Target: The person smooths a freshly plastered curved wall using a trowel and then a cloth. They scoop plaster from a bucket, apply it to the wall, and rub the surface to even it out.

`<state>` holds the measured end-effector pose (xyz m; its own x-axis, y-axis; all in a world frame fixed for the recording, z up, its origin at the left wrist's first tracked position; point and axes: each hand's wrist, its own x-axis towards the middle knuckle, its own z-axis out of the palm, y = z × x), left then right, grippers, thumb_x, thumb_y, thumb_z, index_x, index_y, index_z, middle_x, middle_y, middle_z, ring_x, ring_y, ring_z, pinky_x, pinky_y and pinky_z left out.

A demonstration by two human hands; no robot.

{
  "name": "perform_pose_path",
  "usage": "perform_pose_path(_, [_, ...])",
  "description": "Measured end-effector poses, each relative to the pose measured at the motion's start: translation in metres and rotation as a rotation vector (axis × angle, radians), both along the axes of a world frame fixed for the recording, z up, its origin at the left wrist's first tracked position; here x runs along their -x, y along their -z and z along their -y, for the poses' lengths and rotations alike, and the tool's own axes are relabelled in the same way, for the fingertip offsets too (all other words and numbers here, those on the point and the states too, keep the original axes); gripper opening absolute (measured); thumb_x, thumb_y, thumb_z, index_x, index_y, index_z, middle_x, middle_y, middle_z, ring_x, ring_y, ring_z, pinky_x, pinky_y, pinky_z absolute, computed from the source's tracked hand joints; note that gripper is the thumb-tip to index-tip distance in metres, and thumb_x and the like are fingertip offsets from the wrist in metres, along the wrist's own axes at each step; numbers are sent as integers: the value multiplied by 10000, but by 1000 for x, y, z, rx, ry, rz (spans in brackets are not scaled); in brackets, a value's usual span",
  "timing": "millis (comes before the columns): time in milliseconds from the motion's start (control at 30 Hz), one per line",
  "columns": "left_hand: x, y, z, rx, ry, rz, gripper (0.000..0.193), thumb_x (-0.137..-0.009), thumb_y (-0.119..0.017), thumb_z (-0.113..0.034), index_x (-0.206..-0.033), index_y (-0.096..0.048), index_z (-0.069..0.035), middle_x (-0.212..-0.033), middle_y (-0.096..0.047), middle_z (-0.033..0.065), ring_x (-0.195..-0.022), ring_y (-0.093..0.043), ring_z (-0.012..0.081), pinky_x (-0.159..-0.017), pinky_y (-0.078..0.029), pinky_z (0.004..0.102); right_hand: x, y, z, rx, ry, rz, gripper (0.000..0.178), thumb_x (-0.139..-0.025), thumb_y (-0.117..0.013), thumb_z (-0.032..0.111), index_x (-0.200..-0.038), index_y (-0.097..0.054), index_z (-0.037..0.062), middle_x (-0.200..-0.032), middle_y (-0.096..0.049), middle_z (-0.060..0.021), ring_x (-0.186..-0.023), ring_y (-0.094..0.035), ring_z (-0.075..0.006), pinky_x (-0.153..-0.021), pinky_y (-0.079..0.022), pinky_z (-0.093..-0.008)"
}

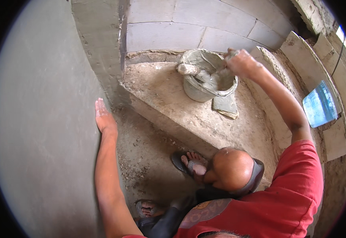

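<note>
My left hand (102, 114) lies flat, fingers stretched, against the smooth grey plastered wall (42, 119). To the upper right, my right hand (242, 63) is closed in a fist over the rim of a bucket (198, 94) caked with grey mortar. Whatever it grips is mostly hidden by the fingers. Inside the bucket, a trowel (188, 69) rests with its mortar-crusted handle over the left rim and its blade in the wet mortar (224, 79). A flat grey mortar-stained board (225, 104) lies beside the bucket's base, at the near right.
The bucket stands on a raised, dusty ledge (169, 103) below a block wall (220, 23). A blue translucent container (319, 104) sits at the right among stacked slabs (316, 59). My sandalled feet (194, 164) are on the gritty floor (141, 158) between ledge and plastered wall.
</note>
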<state>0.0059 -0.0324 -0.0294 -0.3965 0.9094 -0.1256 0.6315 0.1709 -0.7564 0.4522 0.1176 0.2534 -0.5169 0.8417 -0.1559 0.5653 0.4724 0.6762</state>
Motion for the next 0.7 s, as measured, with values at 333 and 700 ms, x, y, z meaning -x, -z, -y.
perform_pose_path(333, [-4,-10,10,73,19,-16,653,-1114,-389,-329,-1653,-260,17,-1779,-120,145,-1650,-61,329,-1321,52,522,52,75,-68,57,-97,172,249,-988,-606,223,-1108,-784,97,-1281,-748,-119,-1385,-577,-306,-1072,-496,-472])
perform_pose_path(700, [-8,-16,9,46,16,-18,631,-1124,-357,-314,-1656,-255,10,-1779,-136,134,-1651,-60,325,-1321,52,520,25,18,-30,-461,-907,-497,391,-737,-719,81,-1128,-732,85,-1156,-704,-75,-1038,-659,-279,-846,-602,-427])
